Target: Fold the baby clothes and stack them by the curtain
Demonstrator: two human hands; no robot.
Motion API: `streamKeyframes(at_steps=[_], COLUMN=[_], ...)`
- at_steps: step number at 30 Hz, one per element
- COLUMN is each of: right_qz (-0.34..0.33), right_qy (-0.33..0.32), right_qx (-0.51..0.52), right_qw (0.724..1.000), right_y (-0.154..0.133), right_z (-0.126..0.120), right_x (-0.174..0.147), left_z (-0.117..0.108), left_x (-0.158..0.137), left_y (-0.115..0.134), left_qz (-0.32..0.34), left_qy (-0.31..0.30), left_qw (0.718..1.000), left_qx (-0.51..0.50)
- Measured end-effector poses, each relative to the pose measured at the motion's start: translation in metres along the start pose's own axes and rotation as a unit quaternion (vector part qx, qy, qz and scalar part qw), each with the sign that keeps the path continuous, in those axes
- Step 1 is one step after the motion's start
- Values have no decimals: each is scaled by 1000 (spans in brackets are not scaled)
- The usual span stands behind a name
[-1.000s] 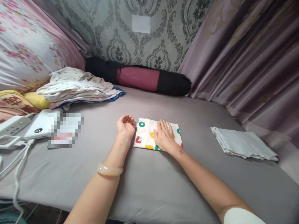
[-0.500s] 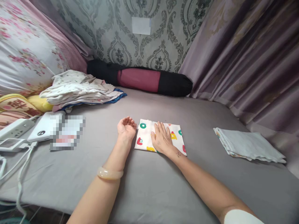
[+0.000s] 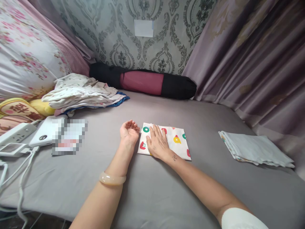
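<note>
White cloth (image 3: 177, 150) | right hand (image 3: 157, 142) flat atop | left hand (image 3: 130, 132) just beside, loosely cupped

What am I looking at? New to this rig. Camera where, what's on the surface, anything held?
No machine: a person works bare-handed, and every picture comes from one camera worn on the head, looking forward and down. The right hand lies flat on a folded printed cloth. The left hand is palm up by the cloth's left edge; contact is unclear. Nothing is held. Also on the grey surface: a pale folded cloth at right, crumpled fabric and a white power strip at left, and a long black-and-maroon roll behind.
</note>
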State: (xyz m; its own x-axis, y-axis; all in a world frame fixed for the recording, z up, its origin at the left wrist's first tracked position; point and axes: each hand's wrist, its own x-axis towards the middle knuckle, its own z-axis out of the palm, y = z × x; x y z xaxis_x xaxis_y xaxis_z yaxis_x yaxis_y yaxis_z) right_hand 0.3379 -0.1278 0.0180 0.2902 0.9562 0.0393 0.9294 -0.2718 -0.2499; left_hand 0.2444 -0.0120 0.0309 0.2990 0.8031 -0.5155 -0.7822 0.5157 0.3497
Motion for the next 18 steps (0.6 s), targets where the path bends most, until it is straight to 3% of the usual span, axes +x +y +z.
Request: streamKeyframes(at_steps=[10, 18], right_qz=[9, -15], right_qy=[-6, 11], right_qx=[-1, 4], right_qw=[1000, 1000], right_y=[1, -15], right_z=[1, -2], right_x=[0, 3], left_z=[0, 0], left_x=[-1, 0], left_y=[-1, 1], left_qz=[3, 3], left_qy=[-7, -14], left_qw=[1000, 1000], left_qx=[-7, -9])
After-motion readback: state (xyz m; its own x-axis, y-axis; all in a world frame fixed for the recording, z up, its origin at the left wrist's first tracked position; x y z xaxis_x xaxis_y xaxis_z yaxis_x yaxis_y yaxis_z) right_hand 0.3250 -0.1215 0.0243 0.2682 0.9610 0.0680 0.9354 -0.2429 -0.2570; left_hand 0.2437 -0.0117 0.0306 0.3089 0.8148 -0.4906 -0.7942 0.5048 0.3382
